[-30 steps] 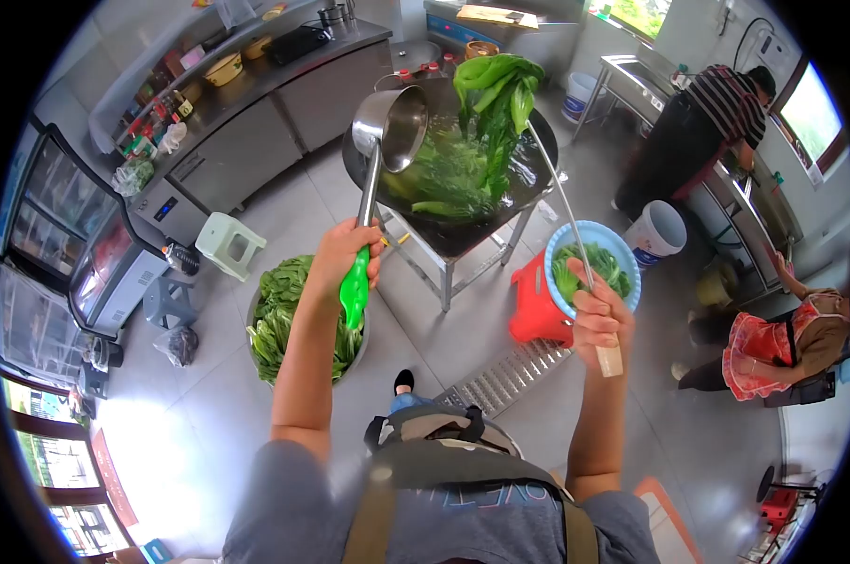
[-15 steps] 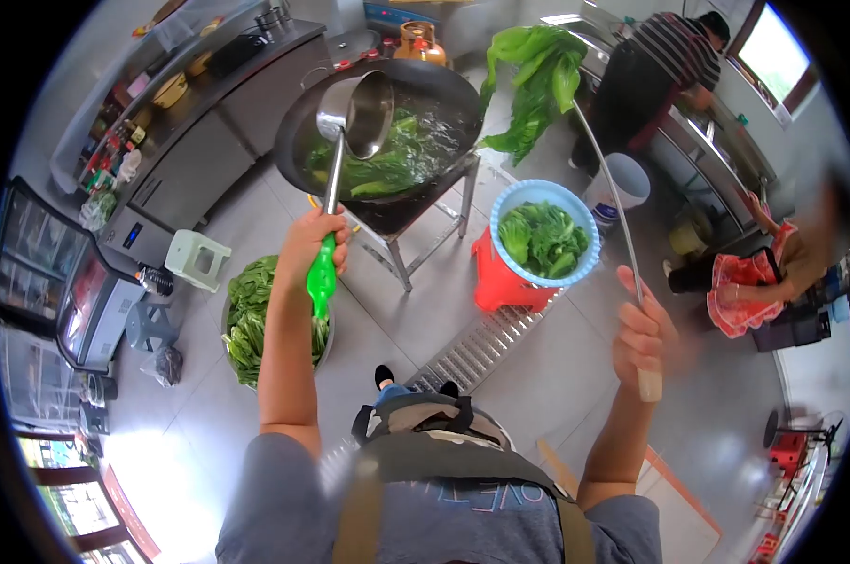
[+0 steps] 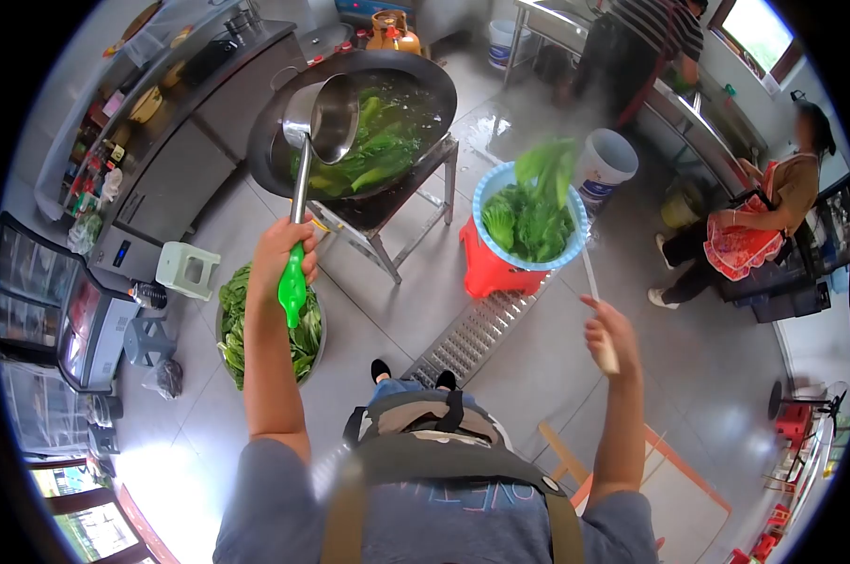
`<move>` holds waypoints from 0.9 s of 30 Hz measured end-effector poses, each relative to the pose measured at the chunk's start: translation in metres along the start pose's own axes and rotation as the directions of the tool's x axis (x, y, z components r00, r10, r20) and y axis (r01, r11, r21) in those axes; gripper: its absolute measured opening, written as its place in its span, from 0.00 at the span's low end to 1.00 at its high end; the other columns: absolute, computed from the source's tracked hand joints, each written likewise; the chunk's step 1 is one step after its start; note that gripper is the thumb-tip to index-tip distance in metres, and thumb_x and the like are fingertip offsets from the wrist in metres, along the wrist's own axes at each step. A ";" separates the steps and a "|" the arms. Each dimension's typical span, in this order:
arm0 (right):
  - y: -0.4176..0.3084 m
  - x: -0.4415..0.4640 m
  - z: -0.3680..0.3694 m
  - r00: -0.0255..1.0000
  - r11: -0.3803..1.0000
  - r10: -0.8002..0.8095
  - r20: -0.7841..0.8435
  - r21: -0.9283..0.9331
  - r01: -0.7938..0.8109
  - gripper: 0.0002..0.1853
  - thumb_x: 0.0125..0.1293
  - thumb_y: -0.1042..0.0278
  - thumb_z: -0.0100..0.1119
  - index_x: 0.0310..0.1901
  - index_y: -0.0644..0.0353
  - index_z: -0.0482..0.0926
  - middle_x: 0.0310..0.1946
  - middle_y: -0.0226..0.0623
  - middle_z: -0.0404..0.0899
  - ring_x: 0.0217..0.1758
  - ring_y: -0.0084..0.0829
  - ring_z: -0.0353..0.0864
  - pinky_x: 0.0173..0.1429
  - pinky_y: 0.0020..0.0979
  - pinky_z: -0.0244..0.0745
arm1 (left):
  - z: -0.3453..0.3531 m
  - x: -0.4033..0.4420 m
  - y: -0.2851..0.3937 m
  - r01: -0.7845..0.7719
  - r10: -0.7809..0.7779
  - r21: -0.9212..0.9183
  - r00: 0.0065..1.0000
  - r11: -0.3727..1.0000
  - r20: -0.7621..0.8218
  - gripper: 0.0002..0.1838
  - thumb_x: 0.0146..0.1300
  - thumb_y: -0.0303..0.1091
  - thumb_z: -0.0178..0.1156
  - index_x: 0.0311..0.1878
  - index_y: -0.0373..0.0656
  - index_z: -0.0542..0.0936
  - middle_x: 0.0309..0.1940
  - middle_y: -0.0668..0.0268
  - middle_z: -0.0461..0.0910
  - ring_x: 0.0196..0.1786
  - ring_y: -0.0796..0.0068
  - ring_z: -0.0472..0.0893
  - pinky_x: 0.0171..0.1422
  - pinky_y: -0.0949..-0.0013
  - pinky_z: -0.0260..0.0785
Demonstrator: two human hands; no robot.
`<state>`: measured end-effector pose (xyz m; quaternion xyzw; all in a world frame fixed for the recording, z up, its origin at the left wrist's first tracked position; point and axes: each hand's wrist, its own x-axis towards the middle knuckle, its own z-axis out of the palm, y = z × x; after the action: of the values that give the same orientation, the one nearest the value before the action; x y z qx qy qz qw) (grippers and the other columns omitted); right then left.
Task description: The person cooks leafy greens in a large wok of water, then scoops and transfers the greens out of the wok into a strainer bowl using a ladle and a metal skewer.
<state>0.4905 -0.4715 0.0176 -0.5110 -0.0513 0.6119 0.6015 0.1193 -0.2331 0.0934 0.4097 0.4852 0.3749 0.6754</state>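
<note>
My left hand (image 3: 282,257) is closed around the green grip of a big metal ladle (image 3: 302,179). The ladle's bowl hangs over the near left side of a wok (image 3: 430,77), where leafy greens (image 3: 378,141) float in water. In my right hand (image 3: 613,341) is a long-handled metal utensil (image 3: 590,273) with a pale wooden end. Its far end is hidden by a bunch of wet greens (image 3: 545,169), slightly blurred, just above the light-blue basket (image 3: 484,202). More greens (image 3: 516,226) lie in that basket, which sits on a red stool (image 3: 472,268).
Left of my feet stands a basin of raw greens (image 3: 232,324). A metal drain grate (image 3: 477,338) crosses the floor. A white bucket (image 3: 608,160) stands behind the basket. One person (image 3: 632,47) leans over a sink; another in a red apron (image 3: 749,235) stands at right.
My right hand has moved down and left, bringing the greens from beside the wok to over the basket. The ladle stays over the wok. The person in the apron has straightened up.
</note>
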 end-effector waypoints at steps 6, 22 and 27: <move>0.079 0.107 -0.063 0.950 0.756 -0.176 -0.258 -0.654 -0.038 0.09 0.59 0.66 0.52 0.37 0.63 0.73 0.18 0.30 0.67 0.17 0.21 0.67 0.18 0.25 0.65 | -0.008 -0.010 -0.002 0.001 0.000 0.052 1.000 0.999 -0.022 0.17 0.55 0.29 0.52 0.48 0.34 0.65 0.19 0.69 0.66 0.11 0.82 0.66 0.11 0.77 0.57; 0.108 0.036 -0.119 0.783 -0.307 -0.622 0.030 -0.929 -0.208 0.21 0.58 0.71 0.47 0.55 0.63 0.64 0.29 0.50 0.74 0.29 0.48 0.76 0.32 0.43 0.72 | -0.033 -0.017 -0.002 -0.027 0.044 0.138 0.992 0.990 -0.120 0.20 0.54 0.29 0.53 0.49 0.33 0.65 0.19 0.68 0.67 0.11 0.82 0.66 0.10 0.77 0.58; 0.070 0.016 -0.113 0.683 -0.329 -0.727 0.073 -0.910 -0.252 0.21 0.57 0.71 0.48 0.55 0.62 0.65 0.29 0.49 0.74 0.30 0.48 0.76 0.33 0.43 0.72 | -0.026 -0.018 0.002 -0.030 0.053 0.187 0.991 0.982 -0.121 0.19 0.53 0.28 0.53 0.49 0.33 0.66 0.18 0.69 0.67 0.11 0.82 0.66 0.10 0.77 0.58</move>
<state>0.5242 -0.5404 -0.0929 -0.8965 -0.4362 -0.0497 0.0606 0.0899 -0.2439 0.0968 0.4560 0.5508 0.3674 0.5947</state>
